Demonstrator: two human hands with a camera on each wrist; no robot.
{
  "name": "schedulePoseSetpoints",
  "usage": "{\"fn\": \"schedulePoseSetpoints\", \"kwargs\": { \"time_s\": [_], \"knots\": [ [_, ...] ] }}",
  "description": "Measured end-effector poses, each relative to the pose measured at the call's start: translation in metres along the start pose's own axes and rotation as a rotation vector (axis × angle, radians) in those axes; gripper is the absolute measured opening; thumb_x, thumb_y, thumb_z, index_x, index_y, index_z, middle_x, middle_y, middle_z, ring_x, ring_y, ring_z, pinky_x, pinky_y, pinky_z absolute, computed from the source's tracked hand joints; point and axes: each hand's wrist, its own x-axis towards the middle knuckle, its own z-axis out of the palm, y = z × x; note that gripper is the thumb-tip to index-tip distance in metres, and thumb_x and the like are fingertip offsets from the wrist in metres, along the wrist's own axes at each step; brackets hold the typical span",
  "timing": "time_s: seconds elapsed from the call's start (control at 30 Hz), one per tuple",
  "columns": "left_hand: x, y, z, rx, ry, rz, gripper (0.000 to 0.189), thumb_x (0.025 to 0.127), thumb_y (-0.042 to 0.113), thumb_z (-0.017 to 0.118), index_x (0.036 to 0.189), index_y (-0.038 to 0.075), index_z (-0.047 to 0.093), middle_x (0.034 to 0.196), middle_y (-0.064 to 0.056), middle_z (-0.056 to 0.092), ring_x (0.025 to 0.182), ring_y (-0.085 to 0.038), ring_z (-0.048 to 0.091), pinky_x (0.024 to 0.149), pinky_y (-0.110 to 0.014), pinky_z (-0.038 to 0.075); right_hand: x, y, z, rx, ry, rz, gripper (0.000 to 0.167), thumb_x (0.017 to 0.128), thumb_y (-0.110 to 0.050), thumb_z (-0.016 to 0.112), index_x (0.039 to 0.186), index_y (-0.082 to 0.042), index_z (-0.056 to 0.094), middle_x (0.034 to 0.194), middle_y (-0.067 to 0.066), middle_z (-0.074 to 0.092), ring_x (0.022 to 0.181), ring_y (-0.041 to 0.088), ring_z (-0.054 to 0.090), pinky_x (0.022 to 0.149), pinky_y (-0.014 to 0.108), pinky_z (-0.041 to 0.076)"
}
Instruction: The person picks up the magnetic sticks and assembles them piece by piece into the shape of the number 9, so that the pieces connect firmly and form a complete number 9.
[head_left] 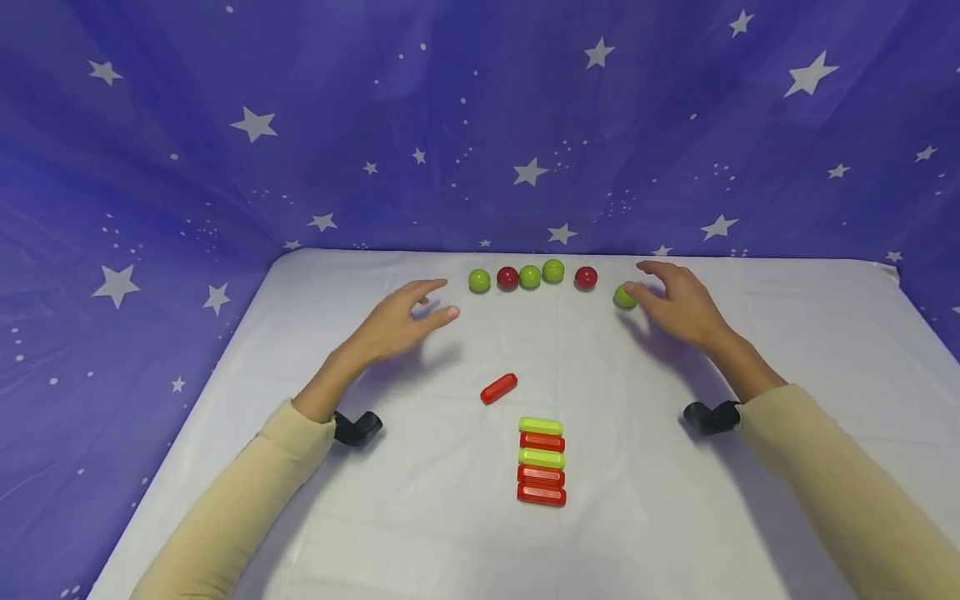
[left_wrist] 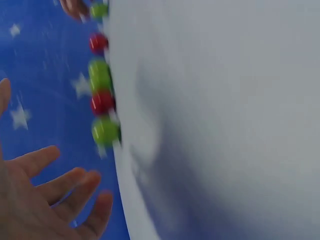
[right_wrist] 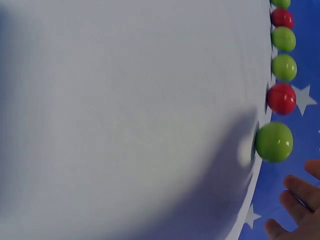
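My left hand [head_left: 397,321] hovers over the left part of the table, fingers spread and holding nothing, left of a green ball [head_left: 479,281]. On the other side, my right hand [head_left: 678,304] has its fingers apart around the near side of another green ball [head_left: 625,296], which it partly hides in the head view. In the right wrist view a gap shows between that green ball [right_wrist: 274,142] and the fingertips [right_wrist: 295,184]. Between the hands, a row holds a red ball [head_left: 507,278], two green balls [head_left: 530,277] and a second red ball [head_left: 586,278].
A red stick [head_left: 498,388] lies slanted mid-table. Nearer, a stack-like column of red and yellow-green sticks [head_left: 542,459] lies side by side. Black wrist mounts [head_left: 358,428] stick out under both sleeves. A blue starry cloth [head_left: 480,125] hangs behind the white table [head_left: 420,517].
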Motion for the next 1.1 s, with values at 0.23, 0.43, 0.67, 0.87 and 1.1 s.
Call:
{"fn": "schedulePoseSetpoints", "kwargs": {
  "time_s": [0.23, 0.43, 0.67, 0.87, 1.1],
  "knots": [
    [-0.025, 0.029, 0.036, -0.182, -0.100, 0.075, 0.059, 0.092, 0.040, 0.069, 0.139, 0.007, 0.054, 0.128, -0.010, 0.061, 0.086, -0.018, 0.061, 0.073, -0.037, 0.050, -0.008, -0.005, 0.013, 0.008, -0.017, -0.036, 0.058, 0.098, -0.037, 0.059, 0.137, 0.005, 0.051, 0.140, 0.028, 0.047, 0.133, 0.047, 0.037, 0.109, 0.059, 0.025],
    [-0.036, 0.038, 0.061, -0.179, -0.166, 0.086, 0.053, 0.087, 0.033, 0.077, 0.131, 0.009, 0.061, 0.105, -0.001, 0.065, 0.070, -0.014, 0.055, 0.065, -0.031, 0.048, -0.009, -0.006, 0.016, 0.016, 0.004, -0.049, 0.055, 0.097, -0.032, 0.061, 0.135, 0.006, 0.052, 0.138, 0.029, 0.048, 0.131, 0.047, 0.038, 0.107, 0.060, 0.026],
    [-0.039, 0.040, 0.073, -0.112, -0.177, 0.104, 0.040, 0.085, 0.022, 0.080, 0.122, 0.013, 0.068, 0.095, 0.004, 0.063, 0.078, -0.015, 0.052, 0.068, -0.030, 0.044, -0.004, -0.002, 0.018, 0.015, 0.029, -0.079, 0.050, 0.095, -0.022, 0.066, 0.132, 0.010, 0.053, 0.134, 0.031, 0.052, 0.129, 0.049, 0.041, 0.106, 0.060, 0.029],
    [-0.039, 0.040, 0.077, -0.109, -0.142, 0.125, 0.033, 0.086, 0.016, 0.078, 0.117, 0.012, 0.070, 0.093, 0.005, 0.063, 0.077, -0.014, 0.051, 0.068, -0.030, 0.043, 0.002, 0.000, 0.019, 0.004, 0.021, -0.088, 0.044, 0.095, -0.017, 0.066, 0.130, 0.008, 0.056, 0.127, 0.030, 0.057, 0.121, 0.048, 0.049, 0.102, 0.059, 0.034],
    [-0.038, 0.040, 0.078, -0.112, -0.122, 0.117, 0.029, 0.086, 0.015, 0.078, 0.114, 0.012, 0.072, 0.091, 0.006, 0.063, 0.073, -0.014, 0.051, 0.066, -0.029, 0.042, 0.004, 0.000, 0.021, -0.022, 0.006, -0.070, 0.034, 0.096, -0.008, 0.062, 0.126, 0.008, 0.060, 0.116, 0.027, 0.062, 0.109, 0.044, 0.055, 0.096, 0.059, 0.039]
  ]
}}
